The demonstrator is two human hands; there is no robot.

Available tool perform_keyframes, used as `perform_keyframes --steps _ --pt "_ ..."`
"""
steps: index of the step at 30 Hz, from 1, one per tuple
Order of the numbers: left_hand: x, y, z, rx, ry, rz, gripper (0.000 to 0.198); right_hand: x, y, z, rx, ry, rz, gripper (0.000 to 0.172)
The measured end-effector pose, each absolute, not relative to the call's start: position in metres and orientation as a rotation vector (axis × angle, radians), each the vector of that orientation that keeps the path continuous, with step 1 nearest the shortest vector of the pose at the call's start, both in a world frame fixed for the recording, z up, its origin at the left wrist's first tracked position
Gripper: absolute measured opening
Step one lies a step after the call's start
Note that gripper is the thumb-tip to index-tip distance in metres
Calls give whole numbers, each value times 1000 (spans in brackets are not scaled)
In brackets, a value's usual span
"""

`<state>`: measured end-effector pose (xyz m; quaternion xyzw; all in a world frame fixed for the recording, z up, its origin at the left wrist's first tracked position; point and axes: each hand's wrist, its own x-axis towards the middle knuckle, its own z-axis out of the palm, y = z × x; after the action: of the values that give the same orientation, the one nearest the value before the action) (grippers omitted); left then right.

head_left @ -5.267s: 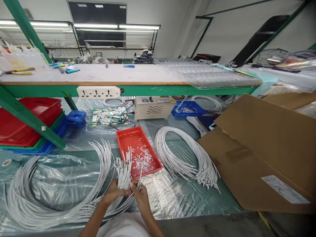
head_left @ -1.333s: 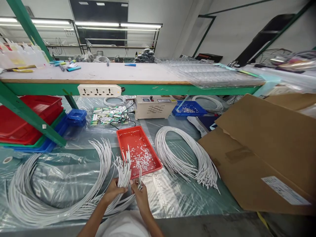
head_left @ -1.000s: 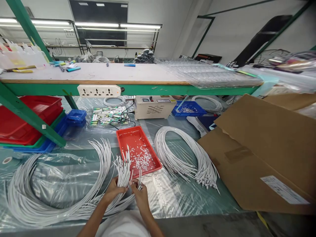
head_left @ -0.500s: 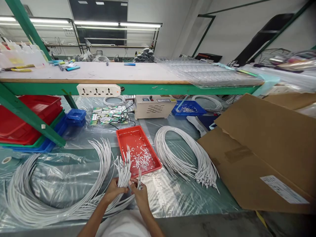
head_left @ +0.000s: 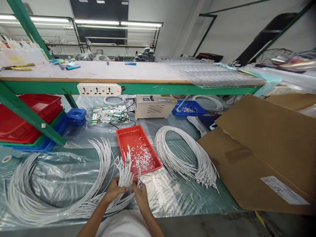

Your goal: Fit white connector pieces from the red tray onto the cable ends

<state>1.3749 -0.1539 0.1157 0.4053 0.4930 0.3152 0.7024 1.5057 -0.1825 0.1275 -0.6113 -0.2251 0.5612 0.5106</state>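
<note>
A plastic-covered tabletop fills the lower view, with a white-topped shelf across twelve o'clock and a cardboard box at three. Clock directions from here on are taken from the hands. The left hand is wrapped around a bunch of white cables, its dark-tipped ends pointing towards twelve, beside the near end of the red tray. The bunch runs back into a large cable loop at nine o'clock. The right hand, close by at three, pinches a few separate strands; the exact fingertip contact is too small to tell. White bits lie in the tray, and another coil rests at two.

The step in hand looks like sorting strands out of the bunch. The next move seems to call for a steady left grip while the right fingertips single out another strand without dropping those held.
</note>
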Motion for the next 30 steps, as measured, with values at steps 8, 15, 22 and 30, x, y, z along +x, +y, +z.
perform_keyframes --steps 8,15,22,30 --pt "1376 -154 123 871 1050 704 23 1504 -185 131 -1482 -551 1353 34" --pt "1380 -156 127 849 1054 724 34 1511 -184 131 -1576 -535 1372 49" --pt "1378 -158 121 785 1101 755 31 1509 -185 125 -1679 -554 1292 52" --pt "1378 -159 120 745 1126 779 31 1510 -185 121 -1731 -576 1265 49"
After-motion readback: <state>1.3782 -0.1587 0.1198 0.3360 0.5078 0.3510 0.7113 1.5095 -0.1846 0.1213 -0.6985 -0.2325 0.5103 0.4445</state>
